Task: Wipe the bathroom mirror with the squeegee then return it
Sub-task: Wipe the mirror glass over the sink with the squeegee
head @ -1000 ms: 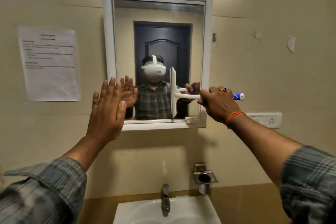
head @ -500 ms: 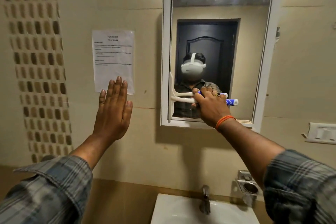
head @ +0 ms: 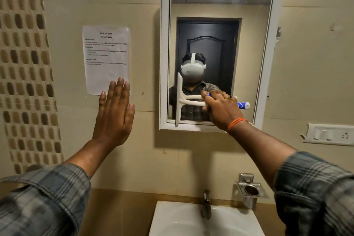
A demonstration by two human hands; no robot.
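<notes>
White plastic forms the squeegee (head: 183, 99), whose blade stands upright against the lower left part of the mirror (head: 249, 53), its bottom end overlapping the white frame (head: 164, 53) at the lower edge. Its handle runs level to the right and ends in a blue and white tip that sticks out past the right hand (head: 223, 112). That hand is clenched around the handle, knuckles toward the camera, with a ring on one finger and an orange band at the wrist. The left hand (head: 115, 115) grasps nothing: it is flat, fingers straight and close together, palm toward the beige tiled wall (head: 316, 82) to the left of the mirror, and whether it touches the tiles cannot be told. Its fingertips overlap the bottom edge of a printed sheet (head: 107, 59) stuck to the wall between the mirror and a strip of brown mosaic tiles (head: 24, 63). Both forearms come out of rolled checked sleeves. In the glass a dark door shows, and in front of it the person's reflection wearing a white headset, with the squeegee doubled beside it. Below the mirror a metal tap (head: 206, 207) stands over a white basin (head: 168, 216), and a steel cup holder (head: 251, 191) is fixed to the wall just right of the tap. A white switch plate (head: 329, 134) sits on the wall to the right, near the mirror's lower corner.
</notes>
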